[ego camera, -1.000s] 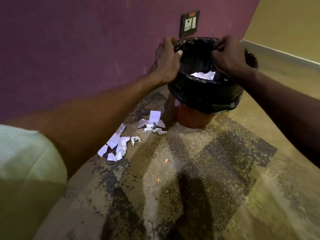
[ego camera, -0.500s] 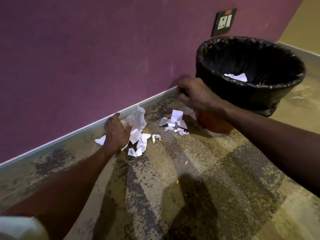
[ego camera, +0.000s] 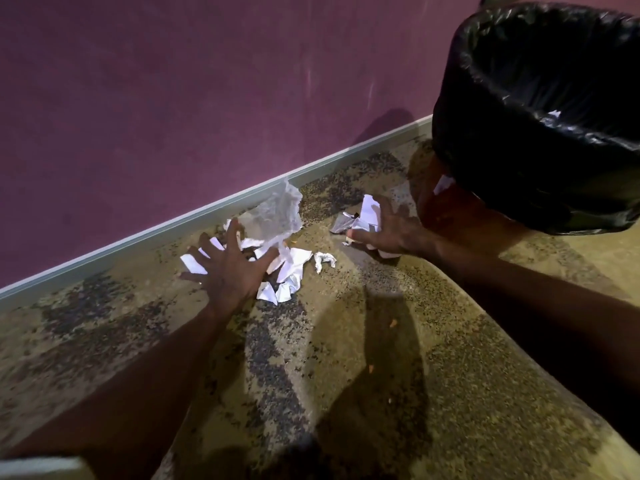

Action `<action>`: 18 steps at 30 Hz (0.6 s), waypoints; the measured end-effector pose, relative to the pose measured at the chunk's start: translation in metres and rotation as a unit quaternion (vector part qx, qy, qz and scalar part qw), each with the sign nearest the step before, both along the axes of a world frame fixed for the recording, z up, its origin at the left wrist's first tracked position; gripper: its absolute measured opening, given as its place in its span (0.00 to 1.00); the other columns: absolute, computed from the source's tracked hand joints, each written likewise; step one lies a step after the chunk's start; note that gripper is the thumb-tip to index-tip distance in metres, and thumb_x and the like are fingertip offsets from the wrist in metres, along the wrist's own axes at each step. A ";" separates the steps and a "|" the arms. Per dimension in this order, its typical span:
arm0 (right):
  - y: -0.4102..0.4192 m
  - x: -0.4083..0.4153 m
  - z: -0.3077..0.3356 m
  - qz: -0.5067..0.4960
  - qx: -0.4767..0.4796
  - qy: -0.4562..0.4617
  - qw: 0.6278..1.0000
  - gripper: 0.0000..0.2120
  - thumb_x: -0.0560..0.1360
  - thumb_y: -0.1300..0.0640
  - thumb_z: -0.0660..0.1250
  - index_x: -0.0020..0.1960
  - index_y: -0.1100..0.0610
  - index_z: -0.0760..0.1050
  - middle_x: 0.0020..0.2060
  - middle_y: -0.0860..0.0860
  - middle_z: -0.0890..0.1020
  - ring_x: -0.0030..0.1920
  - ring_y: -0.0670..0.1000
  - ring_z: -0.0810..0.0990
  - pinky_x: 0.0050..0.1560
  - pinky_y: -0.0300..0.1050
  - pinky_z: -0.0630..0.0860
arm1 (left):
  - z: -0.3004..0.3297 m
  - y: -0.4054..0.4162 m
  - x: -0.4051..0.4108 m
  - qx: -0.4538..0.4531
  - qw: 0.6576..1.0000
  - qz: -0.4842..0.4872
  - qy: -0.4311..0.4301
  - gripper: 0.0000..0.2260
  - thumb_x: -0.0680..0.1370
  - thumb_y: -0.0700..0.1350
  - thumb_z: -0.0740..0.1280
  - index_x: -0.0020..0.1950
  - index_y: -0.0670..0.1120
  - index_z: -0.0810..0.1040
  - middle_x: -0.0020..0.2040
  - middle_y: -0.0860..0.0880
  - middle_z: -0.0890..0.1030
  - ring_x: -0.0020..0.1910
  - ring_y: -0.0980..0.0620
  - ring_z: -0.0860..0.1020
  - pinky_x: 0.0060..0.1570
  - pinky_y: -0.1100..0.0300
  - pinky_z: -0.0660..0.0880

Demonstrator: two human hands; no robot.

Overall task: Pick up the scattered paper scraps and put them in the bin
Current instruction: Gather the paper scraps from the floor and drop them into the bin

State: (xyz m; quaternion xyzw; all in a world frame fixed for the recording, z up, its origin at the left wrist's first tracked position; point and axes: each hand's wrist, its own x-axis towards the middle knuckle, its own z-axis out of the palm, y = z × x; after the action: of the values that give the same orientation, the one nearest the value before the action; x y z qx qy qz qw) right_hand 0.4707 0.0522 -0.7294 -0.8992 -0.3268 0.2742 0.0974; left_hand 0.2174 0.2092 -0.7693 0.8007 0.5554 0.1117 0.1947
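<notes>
Partly hidden under the spread left hand [ego camera: 230,268], the larger heap of paper scraps [ego camera: 289,271] lies by a clear plastic wrapper [ego camera: 277,216]; more scraps sit beneath the splayed right hand [ego camera: 388,230], neither hand gripping. The black-lined bin [ego camera: 540,133], cut off at right, stands just beside them on mottled carpet [ego camera: 346,375] below a purple wall [ego camera: 173,98].

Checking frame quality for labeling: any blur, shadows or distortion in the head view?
Head view: dim warm light; wide-angle bend in the baseboard; dark shadows on the carpet; glare on the bin liner; left hand, right hand and paper scraps slightly soft.
</notes>
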 end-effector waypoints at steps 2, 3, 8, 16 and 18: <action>0.014 0.001 -0.005 -0.014 0.014 0.020 1.000 0.55 0.53 0.14 0.56 0.73 0.32 0.42 0.76 0.61 0.62 0.67 0.65 0.68 0.66 0.61 0.66 | -0.002 0.002 0.004 0.031 0.998 -0.046 0.015 0.40 0.65 0.76 0.60 0.74 0.65 0.56 0.77 0.41 0.55 0.76 0.37 0.52 0.67 0.26 0.51; 0.019 -0.001 -0.005 -0.010 0.019 0.020 1.000 0.53 0.52 0.13 0.55 0.71 0.30 0.45 0.74 0.60 0.65 0.66 0.65 0.69 0.65 0.63 0.67 | -0.002 0.001 0.004 0.066 0.994 -0.076 0.036 0.36 0.69 0.71 0.62 0.74 0.63 0.59 0.75 0.41 0.57 0.75 0.37 0.56 0.67 0.29 0.53; 0.026 -0.025 -0.004 0.109 0.006 -0.094 0.990 0.24 0.72 0.35 0.61 0.66 0.38 0.64 0.64 0.60 0.66 0.68 0.66 0.62 0.65 0.65 0.67 | 0.004 -0.001 0.007 0.195 0.961 -0.170 0.099 0.18 0.79 0.54 0.55 0.66 0.51 0.72 0.60 0.38 0.73 0.57 0.37 0.71 0.50 0.40 0.72; 0.004 -0.041 0.010 0.128 0.114 -0.098 0.980 0.06 0.69 0.63 0.71 0.42 0.66 0.82 0.42 0.63 0.84 0.46 0.60 0.81 0.37 0.42 0.64 | 0.028 -0.004 -0.005 0.127 0.953 -0.271 0.046 0.10 0.80 0.41 0.58 0.56 0.38 0.75 0.46 0.39 0.77 0.42 0.41 0.77 0.38 0.50 0.73; -0.004 -0.043 0.022 0.116 0.104 -0.082 0.984 0.04 0.68 0.63 0.73 0.40 0.65 0.82 0.37 0.60 0.83 0.40 0.57 0.81 0.33 0.39 0.60 | 0.044 -0.009 -0.012 0.146 0.946 -0.288 0.014 0.05 0.79 0.35 0.61 0.48 0.36 0.75 0.40 0.40 0.76 0.35 0.45 0.74 0.34 0.54 0.69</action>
State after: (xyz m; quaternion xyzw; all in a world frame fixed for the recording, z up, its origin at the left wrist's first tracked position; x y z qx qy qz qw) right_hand 0.4280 0.0481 -0.7073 -0.8597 -0.4623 0.1734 0.1306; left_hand 0.2057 0.2003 -0.7257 0.9475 0.2817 0.1200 0.0918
